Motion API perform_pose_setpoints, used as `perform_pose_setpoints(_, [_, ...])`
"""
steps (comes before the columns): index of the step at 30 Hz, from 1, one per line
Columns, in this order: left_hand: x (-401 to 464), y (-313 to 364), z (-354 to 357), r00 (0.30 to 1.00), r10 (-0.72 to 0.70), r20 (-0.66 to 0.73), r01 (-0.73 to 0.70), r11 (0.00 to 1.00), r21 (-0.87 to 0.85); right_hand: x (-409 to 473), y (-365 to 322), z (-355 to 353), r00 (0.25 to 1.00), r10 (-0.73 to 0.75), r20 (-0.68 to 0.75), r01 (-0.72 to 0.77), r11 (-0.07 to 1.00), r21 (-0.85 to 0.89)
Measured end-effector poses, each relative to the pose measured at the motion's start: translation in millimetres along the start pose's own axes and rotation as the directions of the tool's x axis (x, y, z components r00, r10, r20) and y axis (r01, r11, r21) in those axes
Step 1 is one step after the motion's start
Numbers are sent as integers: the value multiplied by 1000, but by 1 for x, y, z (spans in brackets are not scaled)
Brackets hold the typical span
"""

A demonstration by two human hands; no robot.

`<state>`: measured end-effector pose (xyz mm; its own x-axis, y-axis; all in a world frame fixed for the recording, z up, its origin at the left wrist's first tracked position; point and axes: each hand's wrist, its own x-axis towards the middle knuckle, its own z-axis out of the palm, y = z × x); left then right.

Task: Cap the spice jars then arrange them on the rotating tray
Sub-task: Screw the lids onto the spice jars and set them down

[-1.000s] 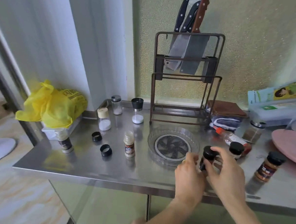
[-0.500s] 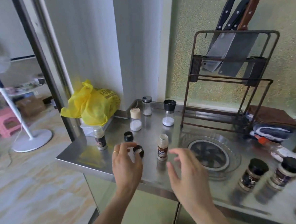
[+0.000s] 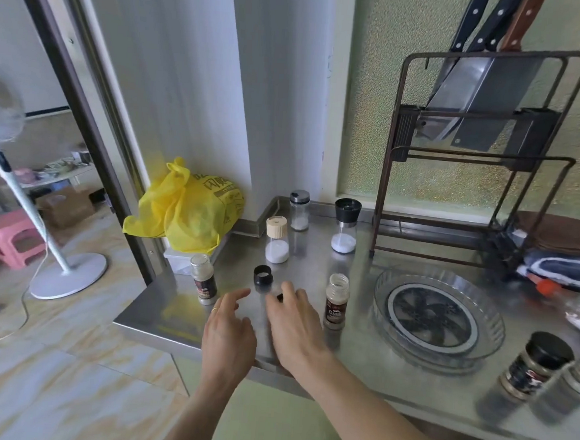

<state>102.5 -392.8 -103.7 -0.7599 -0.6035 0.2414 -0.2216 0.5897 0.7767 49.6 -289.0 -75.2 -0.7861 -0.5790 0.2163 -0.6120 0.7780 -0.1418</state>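
Two uncapped spice jars stand on the steel table: one [image 3: 337, 300] just right of my right hand, the other [image 3: 204, 279] at the left edge. One loose black cap [image 3: 263, 274] lies between them. My right hand [image 3: 296, 330] pinches a second black cap [image 3: 279, 297], which peeks out between thumb and forefinger. Beside it my left hand [image 3: 229, 336] hovers with its fingers apart and holds nothing. The clear rotating tray [image 3: 390, 285] sits to the right with no jars on it. Two black-capped spice jars [image 3: 532, 369] stand at the tray's front right.
Three capped jars of white powder [image 3: 277, 239] stand at the back. A knife rack [image 3: 475, 157] rises behind the tray, with folded cloths [image 3: 560, 259] and a red-capped bottle [image 3: 548, 287] to its right. A yellow bag [image 3: 189, 209] sits at the left; the table's front edge [image 3: 171, 331] runs below my hands.
Both hands left the capped jar at the right and moved left. My right hand has come onto the loose black cap that my left hand was near; my left hand drew back.
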Motion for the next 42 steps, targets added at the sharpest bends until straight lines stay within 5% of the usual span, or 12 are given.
perform_pose_setpoints(4, [1, 11, 4, 999, -4, 46, 8, 996, -91, -12, 11, -38, 905, -48, -423, 164, 956, 243])
perform_pose_setpoints(7, [-4, 33, 22, 985, 87, 151, -61, 984, -170, -14, 39, -71, 859, 37, -510, 211, 882, 421])
perform_pose_setpoints(10, [-9, 59, 46, 967, 111, 231, -56, 971, -233, -11, 69, -91, 856, 267, -443, 123, 726, 676])
perform_pose_setpoints(12, [-11, 74, 60, 963, 88, 253, -15, 960, -280, -13, 84, -94, 875, 380, -300, 69, 514, 855])
perform_pose_setpoints(14, [-13, 83, 68, 971, 66, 231, 16, 941, -339, -19, 95, -93, 886, 429, -173, 40, 302, 953])
perform_pose_setpoints(16, [-16, 87, 70, 982, 54, 182, 22, 919, -393, -29, 106, -91, 886, 447, -123, 28, 212, 977])
perform_pose_setpoints(24, [-41, 104, 55, 964, 246, 102, -152, 821, -550, -56, 127, -107, 930, 290, -226, 140, 288, 947])
perform_pose_setpoints(31, [-56, 125, 47, 945, 299, 130, -150, 754, -639, -73, 138, -125, 931, 220, -289, 204, 342, 917])
perform_pose_setpoints(36, [-62, 132, 44, 901, 358, 245, -73, 682, -727, -78, 153, -151, 986, 50, -157, 120, 437, 892])
perform_pose_setpoints(42, [-68, 134, 46, 879, 389, 277, -1, 583, -813, -74, 161, -189, 994, -100, 45, 35, 679, 733])
